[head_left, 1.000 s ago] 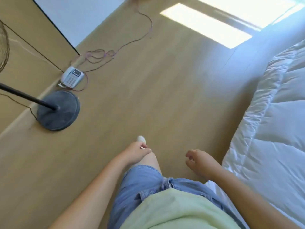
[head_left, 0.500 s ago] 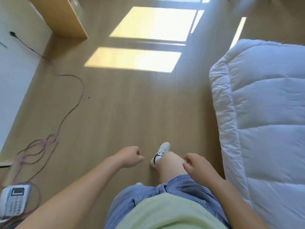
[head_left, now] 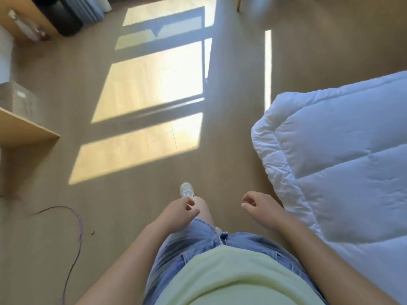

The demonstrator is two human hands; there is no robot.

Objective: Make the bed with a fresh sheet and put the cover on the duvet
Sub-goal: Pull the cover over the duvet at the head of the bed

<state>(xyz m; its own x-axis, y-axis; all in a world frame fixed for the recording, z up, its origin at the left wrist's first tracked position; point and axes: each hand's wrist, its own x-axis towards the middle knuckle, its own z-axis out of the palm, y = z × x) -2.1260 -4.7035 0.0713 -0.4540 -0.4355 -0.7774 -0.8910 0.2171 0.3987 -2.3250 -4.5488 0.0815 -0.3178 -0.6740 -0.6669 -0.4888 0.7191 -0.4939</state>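
1. A wooden shelf (head_left: 26, 128) is seen at the far left, well apart from the duvet (head_left: 343, 155), with a blurred clear container (head_left: 17, 100) standing on it.
2. A purple cable (head_left: 76, 234) is trailed over the wooden floor (head_left: 123, 205), likewise well apart from the duvet; patches of sunlight (head_left: 152, 102) are cast on the floor between shelf and duvet.
3. The left hand (head_left: 178, 213) is held loosely curled in front of the body, on the side away from the duvet; nothing is gripped in it.
4. A white shoe (head_left: 186, 189) is planted on the floor just beyond that hand, so a walking step alongside the duvet is judged to be in hand rather than any handling of bedding.
5. The right hand (head_left: 261, 206) is held half open with fingers bent, near the duvet's edge but apart from it; nothing is held.
6. The white quilted duvet is spread at the right, uncovered, its rounded corner nearest the sunlight. No fresh sheet or cover is visible.
7. The task is judged to be at an early stage. The next move is expected to call for either a cover or sheet to be fetched, or the duvet's near corner to be grasped with the right hand.
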